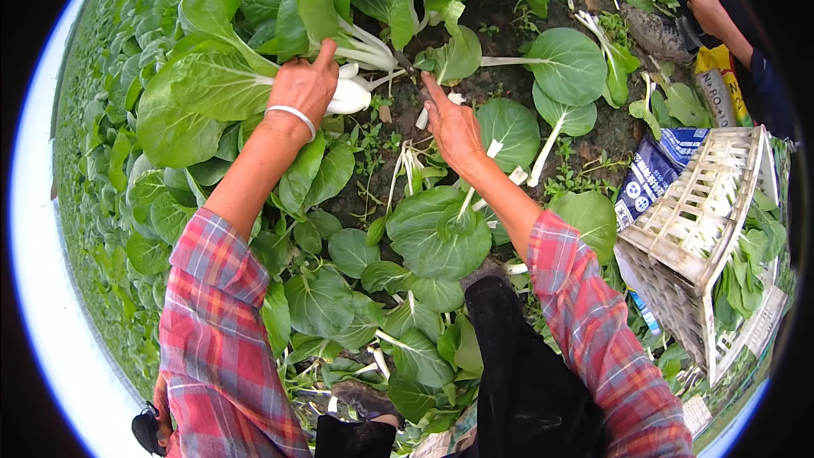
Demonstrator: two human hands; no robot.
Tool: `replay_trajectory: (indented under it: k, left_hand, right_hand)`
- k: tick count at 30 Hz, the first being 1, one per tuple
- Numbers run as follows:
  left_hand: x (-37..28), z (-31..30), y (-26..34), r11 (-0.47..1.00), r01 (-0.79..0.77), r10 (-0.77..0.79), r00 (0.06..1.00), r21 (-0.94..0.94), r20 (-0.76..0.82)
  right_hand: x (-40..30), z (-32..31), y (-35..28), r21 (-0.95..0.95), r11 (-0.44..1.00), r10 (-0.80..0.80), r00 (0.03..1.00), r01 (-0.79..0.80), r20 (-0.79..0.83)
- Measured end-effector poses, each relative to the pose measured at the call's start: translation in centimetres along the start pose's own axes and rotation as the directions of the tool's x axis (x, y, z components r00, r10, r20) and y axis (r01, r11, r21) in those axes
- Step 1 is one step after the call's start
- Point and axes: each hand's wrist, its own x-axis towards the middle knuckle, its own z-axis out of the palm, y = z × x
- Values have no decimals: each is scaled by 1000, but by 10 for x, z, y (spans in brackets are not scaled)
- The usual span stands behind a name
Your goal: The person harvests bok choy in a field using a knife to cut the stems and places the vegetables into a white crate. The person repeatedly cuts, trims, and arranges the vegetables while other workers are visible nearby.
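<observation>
My left hand, with a white band at the wrist, grips a bok choy plant by its pale stalks. Its broad green leaves fan out to the left of the hand. Just above lies a second cluster of white bok choy stalks. My right hand is closed around a knife, index finger stretched forward. The knife's dark narrow blade reaches the stalk ends of that upper cluster; the handle is hidden in my fist. Loose trimmed leaves lie below my right hand.
Dense bok choy rows fill the left. At right, a white plastic crate holds bok choy, beside a blue printed bag and a yellow printed sack. Another person's hand shows upper right; a dark-capped person is lower left.
</observation>
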Motion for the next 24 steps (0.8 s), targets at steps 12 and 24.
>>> replay_trajectory:
  k: [12,24]
  left_hand:
    - [-15,13,-3,991,33,-51,990,-132,-132]
    - [35,-20,-26,987,8,54,927,-163,372]
  right_hand:
    - [5,-8,-7,606,527,349,801,-596,486]
    - [-3,10,-10,520,776,256,932,-357,258]
